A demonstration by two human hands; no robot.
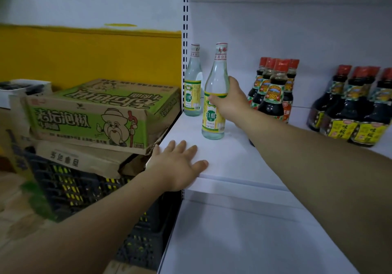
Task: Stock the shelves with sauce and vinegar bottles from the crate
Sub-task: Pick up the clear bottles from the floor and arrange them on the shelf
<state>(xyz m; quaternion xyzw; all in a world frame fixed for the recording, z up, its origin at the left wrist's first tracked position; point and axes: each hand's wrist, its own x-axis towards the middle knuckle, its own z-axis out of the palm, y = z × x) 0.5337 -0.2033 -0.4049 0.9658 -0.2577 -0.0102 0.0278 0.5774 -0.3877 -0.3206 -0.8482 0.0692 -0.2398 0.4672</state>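
left hand [179, 164] flat, fingers spread, holding nothing, on shelf [233, 159] front edge | right hand [230, 99] wrapped around clear vinegar bottle [214, 95] standing upright on shelf | second vinegar bottle [192, 82] behind it, at the back-left corner | dark sauce bottles [273, 91] to the right

Yellow-green-labelled clear bottle [214, 104], white shelf [233, 157]

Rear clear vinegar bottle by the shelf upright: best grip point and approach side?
Take the rear vinegar bottle around its labelled lower body, coming from the front. It stands upright near the slotted upright, which probably blocks the left; the front vinegar bottle, held by the right hand, crowds its right. The neck is narrow and probably less steady.
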